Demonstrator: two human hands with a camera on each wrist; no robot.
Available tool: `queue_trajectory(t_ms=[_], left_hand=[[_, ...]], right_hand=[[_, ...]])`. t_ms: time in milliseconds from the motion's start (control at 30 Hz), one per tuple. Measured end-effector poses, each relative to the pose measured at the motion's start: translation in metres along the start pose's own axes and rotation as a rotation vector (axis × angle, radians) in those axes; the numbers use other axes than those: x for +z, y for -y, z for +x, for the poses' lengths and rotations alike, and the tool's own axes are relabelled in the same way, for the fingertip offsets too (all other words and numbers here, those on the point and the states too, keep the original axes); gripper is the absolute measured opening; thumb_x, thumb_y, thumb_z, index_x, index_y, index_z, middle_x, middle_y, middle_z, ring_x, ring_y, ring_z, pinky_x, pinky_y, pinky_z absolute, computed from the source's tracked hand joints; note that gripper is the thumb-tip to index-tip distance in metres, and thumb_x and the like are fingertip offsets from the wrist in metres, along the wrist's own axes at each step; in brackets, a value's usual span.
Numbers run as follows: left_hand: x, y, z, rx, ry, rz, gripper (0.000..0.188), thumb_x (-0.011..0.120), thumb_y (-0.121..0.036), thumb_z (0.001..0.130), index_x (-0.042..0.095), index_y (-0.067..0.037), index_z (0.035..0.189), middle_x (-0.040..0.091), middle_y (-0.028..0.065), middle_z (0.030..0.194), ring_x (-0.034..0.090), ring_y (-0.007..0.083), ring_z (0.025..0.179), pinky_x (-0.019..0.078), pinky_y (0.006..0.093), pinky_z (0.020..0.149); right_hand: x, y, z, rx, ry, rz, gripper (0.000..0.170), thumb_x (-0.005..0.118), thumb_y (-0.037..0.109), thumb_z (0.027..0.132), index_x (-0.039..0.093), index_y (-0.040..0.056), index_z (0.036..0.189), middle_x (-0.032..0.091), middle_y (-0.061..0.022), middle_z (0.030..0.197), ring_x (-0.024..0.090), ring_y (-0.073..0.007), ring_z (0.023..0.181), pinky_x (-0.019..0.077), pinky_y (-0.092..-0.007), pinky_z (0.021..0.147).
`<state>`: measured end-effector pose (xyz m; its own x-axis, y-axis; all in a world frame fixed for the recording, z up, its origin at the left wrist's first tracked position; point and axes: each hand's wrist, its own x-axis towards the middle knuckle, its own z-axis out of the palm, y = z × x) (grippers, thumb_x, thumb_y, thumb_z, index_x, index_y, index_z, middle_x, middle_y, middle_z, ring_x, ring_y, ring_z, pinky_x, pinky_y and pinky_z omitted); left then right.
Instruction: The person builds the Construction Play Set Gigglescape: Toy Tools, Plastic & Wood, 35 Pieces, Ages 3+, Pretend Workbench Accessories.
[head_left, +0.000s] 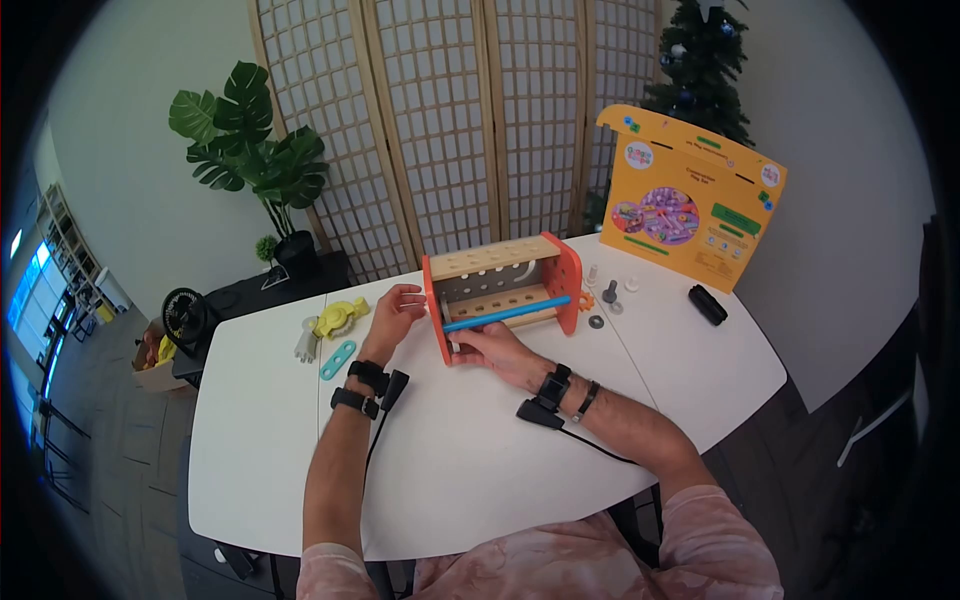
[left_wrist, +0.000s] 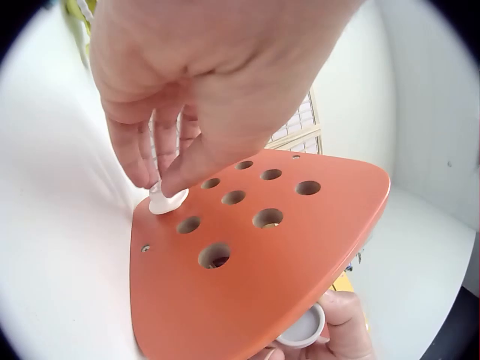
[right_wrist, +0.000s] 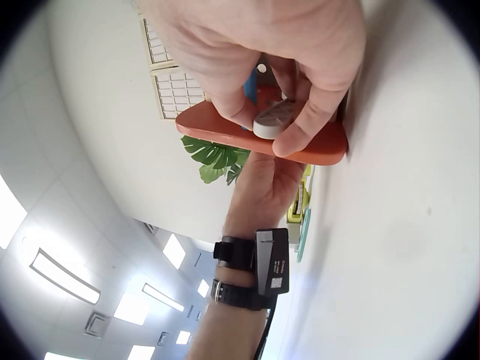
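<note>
The wooden toy box [head_left: 497, 259] stands upright on the white tabletop [head_left: 255, 470], in front of the person. A blue bar [head_left: 515, 314] runs across its open front, between the two red side panels. In the head view the left hand [head_left: 398, 315] is at the outer face of the left panel [head_left: 437, 318], but what it holds is too small to tell there. The left wrist view shows it better: its thumb and fingers pinch a white piece [left_wrist: 169, 202] against this panel, near several round holes. Whether the piece enters a hole, I cannot tell. The right hand [head_left: 497, 354] is on the inner side of the same panel, and the right wrist view shows its fingers pinching a grey piece [right_wrist: 274, 120] with a rounded end.

On the tabletop, to the left, lie a yellow toy part [head_left: 342, 317] and a teal strip [head_left: 338, 360]. To the right of the box are an orange gear [head_left: 587, 300], a grey bolt [head_left: 611, 292] and a black case [head_left: 708, 306]; a yellow carton [head_left: 690, 195] stands behind them. Farther back are a folding screen [head_left: 435, 130], a leafy plant [head_left: 255, 150] and a decorated tree [head_left: 700, 75]. Only the right wrist view shows the ceiling lights [right_wrist: 66, 276].
</note>
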<state>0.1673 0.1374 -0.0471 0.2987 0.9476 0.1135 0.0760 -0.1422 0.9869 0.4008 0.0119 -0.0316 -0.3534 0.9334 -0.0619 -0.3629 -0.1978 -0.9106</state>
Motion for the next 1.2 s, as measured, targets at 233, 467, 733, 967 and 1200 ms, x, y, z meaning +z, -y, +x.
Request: queue_trajectory(t_ms=[233, 467, 733, 967, 1200], left_hand=[[0.006, -0.009, -0.006, 0.052, 0.011, -0.021, 0.035, 0.064, 0.006, 0.099, 0.067, -0.002, 0.134, 0.075, 0.0111, 0.116, 0.072, 0.0178, 0.108, 0.0607, 0.0316, 0.091], [0.001, -0.005, -0.005, -0.113, 0.032, 0.122, 0.032, 0.064, 0.003, 0.101, 0.065, -0.002, 0.133, 0.076, 0.0108, 0.115, 0.072, 0.0173, 0.108, 0.0605, 0.0323, 0.091], [0.005, -0.005, -0.008, -0.054, 0.002, 0.052, 0.031, 0.065, 0.001, 0.103, 0.063, -0.002, 0.134, 0.075, 0.0096, 0.113, 0.072, 0.0176, 0.104, 0.0606, 0.0314, 0.09], [0.004, -0.007, -0.006, -0.194, -0.006, -0.002, 0.035, 0.068, 0.007, 0.098, 0.061, -0.004, 0.131, 0.069, 0.0092, 0.12, 0.07, 0.0181, 0.108, 0.0607, 0.0321, 0.091], [0.004, -0.001, -0.004, -0.067, 0.002, 0.037, 0.041, 0.07, 0.01, 0.095, 0.057, -0.005, 0.13, 0.066, 0.0087, 0.122, 0.069, 0.0186, 0.111, 0.0609, 0.0326, 0.092]], right_hand=[[0.001, 0.004, -0.001, -0.014, 0.007, -0.002, 0.021, 0.072, 0.017, 0.106, 0.069, 0.0085, 0.125, 0.069, -0.0021, 0.119, 0.071, -0.012, 0.106, 0.0643, -0.0313, 0.092], [0.004, 0.005, -0.005, -0.008, 0.007, -0.001, 0.019, 0.071, 0.017, 0.106, 0.07, 0.0084, 0.124, 0.07, -0.0017, 0.117, 0.071, -0.012, 0.105, 0.0641, -0.0318, 0.092], [0.005, 0.003, -0.006, 0.002, -0.011, 0.008, 0.02, 0.071, 0.017, 0.106, 0.07, 0.0079, 0.124, 0.07, -0.0027, 0.119, 0.071, -0.0126, 0.105, 0.064, -0.0325, 0.093], [0.002, -0.001, -0.005, 0.002, -0.003, 0.009, 0.02, 0.071, 0.017, 0.106, 0.07, 0.0071, 0.124, 0.07, -0.0029, 0.118, 0.071, -0.0129, 0.105, 0.0642, -0.033, 0.093], [0.002, -0.002, -0.006, 0.009, -0.008, 0.012, 0.021, 0.071, 0.017, 0.107, 0.07, 0.007, 0.125, 0.07, -0.0021, 0.116, 0.071, -0.0128, 0.104, 0.0642, -0.0333, 0.093]])
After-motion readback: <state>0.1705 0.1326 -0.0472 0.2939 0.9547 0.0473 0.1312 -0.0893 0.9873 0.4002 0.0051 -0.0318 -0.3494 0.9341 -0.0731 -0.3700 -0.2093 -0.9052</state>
